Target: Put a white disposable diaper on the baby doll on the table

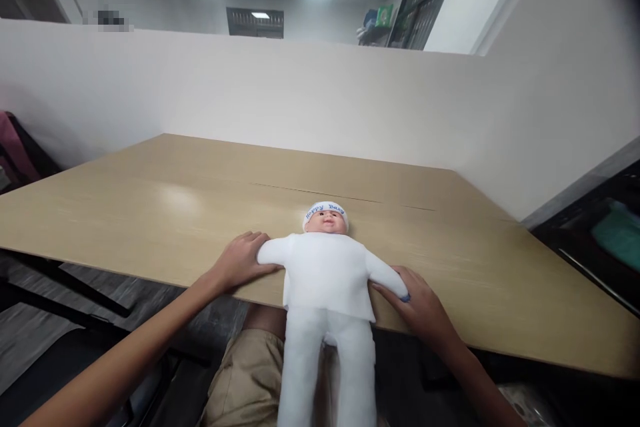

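Note:
A baby doll (327,273) in a white suit and a white cap with blue lettering lies face up at the near edge of a light wooden table (200,213). Its legs hang over the edge toward my lap. My left hand (243,259) rests on the table with fingers on the end of the doll's left-side arm. My right hand (417,303) lies flat on the table edge, its fingers touching the end of the doll's other arm. Neither hand visibly wraps around the doll.
White partition walls (300,100) stand behind and to the right of the table. A dark chair with pink cloth (15,153) is at far left. Dark shelving with a teal item (617,230) is at right. My knee in tan shorts (250,373) is under the table edge.

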`<state>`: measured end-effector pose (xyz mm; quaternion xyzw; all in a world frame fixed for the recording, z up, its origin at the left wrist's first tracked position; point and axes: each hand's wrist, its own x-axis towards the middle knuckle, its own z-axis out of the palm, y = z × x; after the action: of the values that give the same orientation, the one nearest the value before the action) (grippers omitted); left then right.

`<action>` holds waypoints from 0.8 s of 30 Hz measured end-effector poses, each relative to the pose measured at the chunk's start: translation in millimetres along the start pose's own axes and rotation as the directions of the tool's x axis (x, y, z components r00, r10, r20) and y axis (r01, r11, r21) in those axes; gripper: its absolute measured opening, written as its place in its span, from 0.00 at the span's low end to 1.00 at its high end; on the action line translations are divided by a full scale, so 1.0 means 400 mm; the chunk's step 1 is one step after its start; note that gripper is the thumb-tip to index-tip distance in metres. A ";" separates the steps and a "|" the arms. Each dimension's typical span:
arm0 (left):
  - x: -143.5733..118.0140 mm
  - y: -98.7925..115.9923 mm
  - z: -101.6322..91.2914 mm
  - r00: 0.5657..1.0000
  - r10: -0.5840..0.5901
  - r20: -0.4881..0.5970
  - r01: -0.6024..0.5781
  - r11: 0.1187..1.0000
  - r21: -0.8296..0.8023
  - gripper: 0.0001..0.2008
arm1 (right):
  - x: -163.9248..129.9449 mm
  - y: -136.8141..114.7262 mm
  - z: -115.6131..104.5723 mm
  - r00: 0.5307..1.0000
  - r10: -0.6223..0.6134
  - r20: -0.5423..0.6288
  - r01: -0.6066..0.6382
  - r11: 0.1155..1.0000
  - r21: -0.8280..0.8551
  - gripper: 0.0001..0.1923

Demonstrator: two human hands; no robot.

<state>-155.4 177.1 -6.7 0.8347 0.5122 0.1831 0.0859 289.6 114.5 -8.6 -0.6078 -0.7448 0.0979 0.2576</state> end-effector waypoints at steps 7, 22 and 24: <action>0.180 -0.115 0.017 0.995 0.031 -0.097 -0.026 0.998 0.051 0.33 | 0.213 0.065 0.051 0.999 -0.032 -0.021 0.031 0.997 -0.068 0.23; 0.551 -0.294 0.084 0.926 -0.175 -0.335 0.172 0.984 -0.039 0.36 | 0.640 0.209 0.154 0.973 -0.124 -0.192 0.082 0.973 -0.216 0.19; 0.592 -0.311 0.092 0.920 -0.138 -0.366 0.135 0.990 -0.034 0.34 | 0.682 0.223 0.163 0.968 -0.116 -0.221 0.062 0.970 -0.235 0.21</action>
<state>-146.8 445.8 -30.1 0.7475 0.5754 0.3318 0.0045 297.9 407.7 -32.6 -0.6063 -0.7422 -0.0716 0.2765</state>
